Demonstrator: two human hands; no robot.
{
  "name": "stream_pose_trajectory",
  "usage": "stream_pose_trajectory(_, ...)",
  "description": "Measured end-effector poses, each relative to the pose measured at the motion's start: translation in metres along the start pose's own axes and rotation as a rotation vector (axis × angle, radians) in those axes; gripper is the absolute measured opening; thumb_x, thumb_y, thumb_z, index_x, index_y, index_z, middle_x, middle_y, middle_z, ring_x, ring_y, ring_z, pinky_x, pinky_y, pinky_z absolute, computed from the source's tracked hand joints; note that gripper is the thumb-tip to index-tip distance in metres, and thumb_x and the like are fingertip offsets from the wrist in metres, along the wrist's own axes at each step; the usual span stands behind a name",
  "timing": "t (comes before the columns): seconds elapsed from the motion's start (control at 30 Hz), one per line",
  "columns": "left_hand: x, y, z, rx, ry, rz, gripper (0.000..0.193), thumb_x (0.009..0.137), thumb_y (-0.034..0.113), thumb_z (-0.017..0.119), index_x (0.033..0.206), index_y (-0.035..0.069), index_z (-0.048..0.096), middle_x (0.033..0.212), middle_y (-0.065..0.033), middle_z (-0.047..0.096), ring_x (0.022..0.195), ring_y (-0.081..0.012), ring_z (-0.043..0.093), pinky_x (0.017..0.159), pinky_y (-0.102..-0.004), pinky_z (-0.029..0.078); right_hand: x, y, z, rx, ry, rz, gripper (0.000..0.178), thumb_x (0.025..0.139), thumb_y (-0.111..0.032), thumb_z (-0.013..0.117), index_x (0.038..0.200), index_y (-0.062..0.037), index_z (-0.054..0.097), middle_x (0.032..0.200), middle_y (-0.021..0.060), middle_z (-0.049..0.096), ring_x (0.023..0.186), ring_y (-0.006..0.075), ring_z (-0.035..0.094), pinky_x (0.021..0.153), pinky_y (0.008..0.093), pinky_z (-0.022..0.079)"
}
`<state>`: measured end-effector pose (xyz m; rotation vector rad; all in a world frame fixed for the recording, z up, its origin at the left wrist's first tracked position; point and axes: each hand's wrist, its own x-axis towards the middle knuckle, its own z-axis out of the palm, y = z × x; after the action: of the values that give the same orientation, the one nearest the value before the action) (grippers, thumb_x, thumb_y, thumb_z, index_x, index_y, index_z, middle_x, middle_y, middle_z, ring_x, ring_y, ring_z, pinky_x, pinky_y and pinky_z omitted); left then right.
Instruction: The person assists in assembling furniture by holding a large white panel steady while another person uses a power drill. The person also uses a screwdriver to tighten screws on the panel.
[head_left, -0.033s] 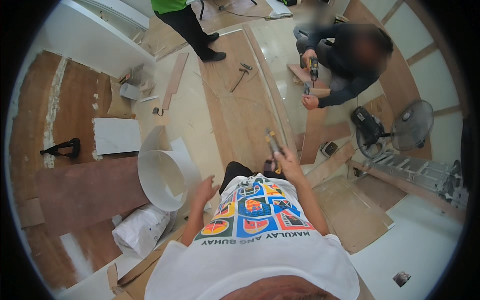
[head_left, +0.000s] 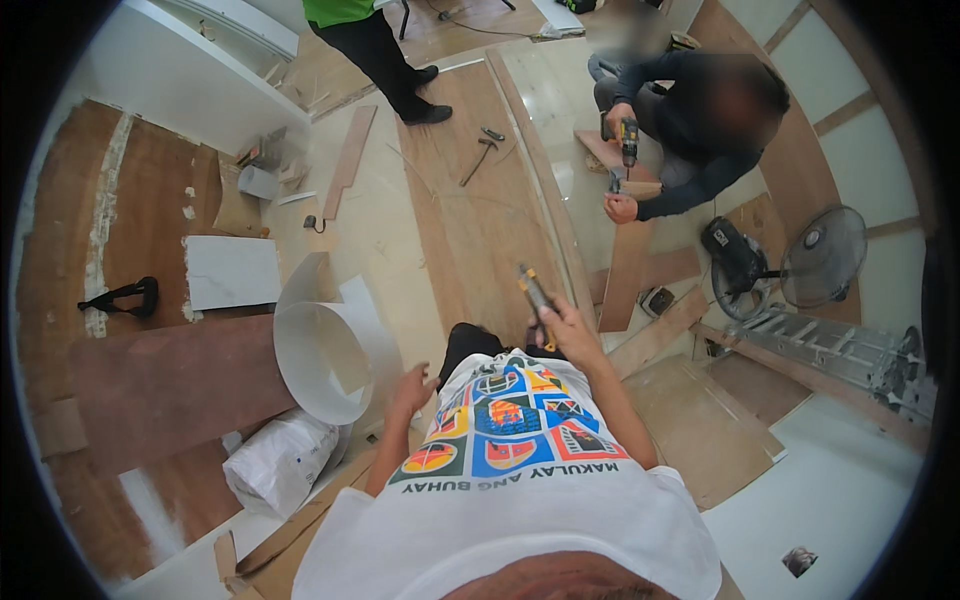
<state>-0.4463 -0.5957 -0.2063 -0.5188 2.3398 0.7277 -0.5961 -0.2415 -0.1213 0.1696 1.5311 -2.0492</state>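
My right hand (head_left: 568,330) is closed around a long yellow and grey hand tool (head_left: 537,297) whose exact kind I cannot make out. Its tip points away from me, over a long plywood sheet (head_left: 465,230) on the floor. My left hand (head_left: 409,388) hangs beside my left thigh, fingers apart and holding nothing. The closest thing to it is a curled translucent white sheet (head_left: 318,365). Farther up the plywood lie a hammer (head_left: 478,163) and a small dark tool (head_left: 492,133).
At the far right a crouching person works a cordless drill (head_left: 628,145) over a wood piece (head_left: 640,188). Another person stands on the plywood's far end. A fan (head_left: 823,253), a folded aluminium ladder (head_left: 815,350) and loose boards line the right. A white sack (head_left: 285,462) lies at left.
The tool in my right hand has swung a little to the left at its tip. My left hand and the people nearby have barely moved.
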Motion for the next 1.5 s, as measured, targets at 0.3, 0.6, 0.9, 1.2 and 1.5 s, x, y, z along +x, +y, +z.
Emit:
stream_pose_trajectory(0.3,0.078,-0.194,0.121,-0.412,-0.151,-0.198,0.044,0.094,0.03,0.063,0.128,0.002,0.065,0.112,-0.0217,0.072,0.104,-0.0338,0.07,0.091,-0.0424,0.053,0.122,-0.04,0.046,-0.217,-0.268,0.127,0.045,0.1,-0.004,0.049,0.143,0.0016,0.04,0.102,0.0068,0.061,0.084,0.0141,0.061,0.077,0.0291,0.053)
stream_pose_trajectory(0.6,0.222,-0.207,-0.037,-0.842,0.085,-0.26,0.042,0.098,0.03,0.06,0.13,0.003,0.063,0.109,-0.0147,0.073,0.093,-0.0261,0.071,0.077,-0.039,0.054,0.26,-0.065,0.132,-0.315,-0.082,0.006,0.039,0.103,-0.004,0.044,0.141,0.0017,0.042,0.102,0.0081,0.06,0.085,0.0128,0.06,0.075,0.0293,0.054)
stream_pose_trajectory(0.9,0.277,-0.157,-0.254,-0.937,0.183,-0.48,0.046,0.101,0.033,0.058,0.138,0.007,0.054,0.113,-0.0091,0.068,0.093,-0.0224,0.068,0.07,-0.0366,0.052,0.323,-0.096,0.173,-0.265,0.199,0.053,0.031,0.106,-0.014,0.046,0.134,-0.0004,0.048,0.099,0.0074,0.065,0.072,0.0093,0.059,0.061,0.0269,0.054)
stream_pose_trajectory(1.2,0.358,-0.141,-0.226,-0.751,-0.07,-0.311,0.037,0.095,0.024,0.065,0.125,0.002,0.066,0.101,-0.0098,0.072,0.079,-0.0186,0.068,0.065,-0.0349,0.054,0.41,-0.11,0.15,-0.338,0.383,0.028,0.028,0.105,-0.023,0.051,0.114,0.0022,0.058,0.078,0.0068,0.065,0.056,0.0101,0.059,0.047,0.0262,0.049)
stream_pose_trajectory(1.5,0.432,-0.08,-0.297,-0.492,-0.034,-0.202,0.044,0.094,0.027,0.067,0.129,-0.001,0.065,0.106,-0.0127,0.073,0.087,-0.0187,0.068,0.073,-0.0334,0.054,0.526,-0.152,0.096,-0.323,0.476,0.118,0.034,0.101,-0.03,0.058,0.103,0.0036,0.062,0.073,0.0096,0.067,0.05,0.015,0.061,0.045,0.0307,0.048)
